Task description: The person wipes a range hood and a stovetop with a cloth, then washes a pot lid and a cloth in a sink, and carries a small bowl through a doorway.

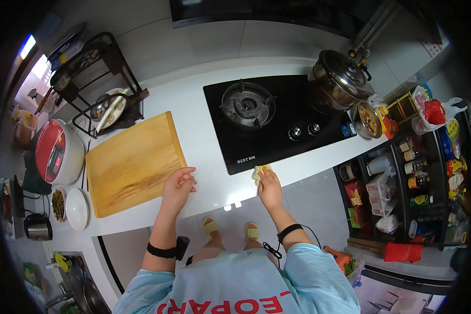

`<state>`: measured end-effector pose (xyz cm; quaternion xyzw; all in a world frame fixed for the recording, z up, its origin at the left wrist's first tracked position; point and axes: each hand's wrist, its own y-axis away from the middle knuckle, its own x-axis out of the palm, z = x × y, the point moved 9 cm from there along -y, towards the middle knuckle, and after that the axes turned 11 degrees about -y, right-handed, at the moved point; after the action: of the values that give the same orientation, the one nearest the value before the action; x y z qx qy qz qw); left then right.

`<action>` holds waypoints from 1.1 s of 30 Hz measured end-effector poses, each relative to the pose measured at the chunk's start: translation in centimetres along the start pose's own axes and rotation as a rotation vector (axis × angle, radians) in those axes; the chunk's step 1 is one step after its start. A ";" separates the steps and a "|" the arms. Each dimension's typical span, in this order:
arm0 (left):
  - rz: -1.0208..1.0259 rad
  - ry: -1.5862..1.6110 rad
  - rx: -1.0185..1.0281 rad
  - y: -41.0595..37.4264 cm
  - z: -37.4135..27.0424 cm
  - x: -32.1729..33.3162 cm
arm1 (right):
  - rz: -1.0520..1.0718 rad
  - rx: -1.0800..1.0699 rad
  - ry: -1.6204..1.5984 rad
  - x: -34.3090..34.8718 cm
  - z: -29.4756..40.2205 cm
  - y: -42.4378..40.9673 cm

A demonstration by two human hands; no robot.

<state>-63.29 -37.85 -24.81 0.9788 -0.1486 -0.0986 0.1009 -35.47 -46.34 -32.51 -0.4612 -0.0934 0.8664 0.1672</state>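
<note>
My right hand (269, 187) presses a crumpled pale yellow cloth (256, 175) onto the white countertop (216, 188), just in front of the black glass gas hob (235, 143). Held over the counter by the right edge of a wooden cutting board (135, 161), my left hand (179, 184) is empty, its fingers loosely bent and apart. The hob has an uncovered burner (248, 104) on its left and two knobs. A lidded steel pot (339, 80) stands on its right side.
Right of the hob, a steel bowl of food (367, 119) sits near bags and bottles. At left are a black rack (98, 78), a red and white rice cooker (59, 151), a white plate (77, 209) and a bowl of greens (58, 204). Stocked shelves (396, 157) stand at right, a sink (82, 282) lower left.
</note>
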 end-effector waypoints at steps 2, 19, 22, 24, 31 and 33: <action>-0.038 -0.016 -0.036 0.6 0.1 -0.1 | -0.130 0.041 0.018 0.5 0.0 0.2; -0.133 -0.070 -0.104 0.7 1.2 5.2 | -0.578 0.448 -0.571 -12.7 -26.2 -13.5; -0.194 -0.091 -0.179 1.8 2.6 6.6 | -0.528 0.575 -0.451 -15.3 -31.9 -17.5; -0.225 -0.089 -0.216 2.1 2.9 7.8 | -0.320 0.658 -0.207 -15.5 -33.5 -17.9; -0.253 -0.092 -0.208 0.4 0.2 11.7 | -0.042 0.629 0.322 -16.3 -36.1 -19.7; -0.269 -0.085 -0.186 -0.2 -0.9 12.2 | 0.013 0.736 0.191 -15.2 -37.9 -20.1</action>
<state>-51.63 -41.24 -25.96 0.9712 -0.0107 -0.1658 0.1707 7.93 -33.14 -35.63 -0.4495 0.2430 0.7960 0.3243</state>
